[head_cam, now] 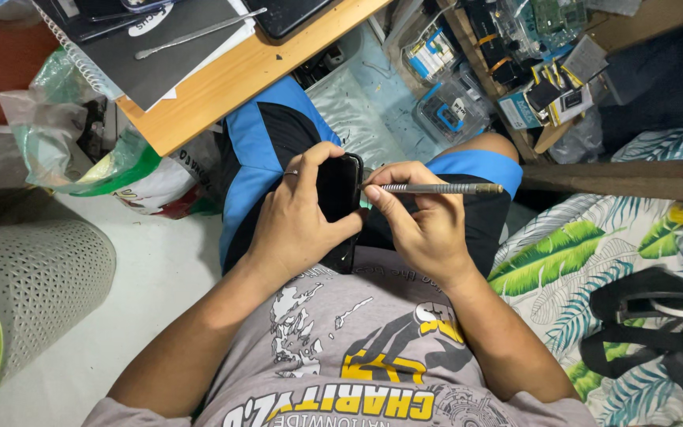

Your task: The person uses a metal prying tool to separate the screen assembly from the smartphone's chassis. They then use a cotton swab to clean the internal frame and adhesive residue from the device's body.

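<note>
The bed [586, 261], with its leaf-print cover, fills the right side, and a black strap bag [658, 316] lies on it. Upper left, a wooden tabletop [223, 79] carries a dark notebook [152, 47] and a thin metal pry tool [199, 33]; a perforated grey basket [33, 277] stands on the pale floor below, beside a green-and-clear plastic bag [73, 134]. Beyond the knees, clear plastic boxes [444, 79] of small parts sit crowded on a low shelf.

The person sits with blue and black shorts [262, 158] across the lap, which appears to serve as a resting place for the work, close under the head camera.

The left hand [294, 221] is curled firmly around a black phone [340, 194], fingers wrapped over its far edge and thumb along the near side, so the phone stands tilted on its long edge above the lap, probably held that way to steady it and turn one side toward the tool. The right hand [428, 229] is closed in a pen-like pinch on a slim grey metal tool [436, 189], which lies nearly level, its tip touching or just beside the phone's right edge; I cannot tell whether it enters a seam. The pinch near the tip likely gives fine control
</note>
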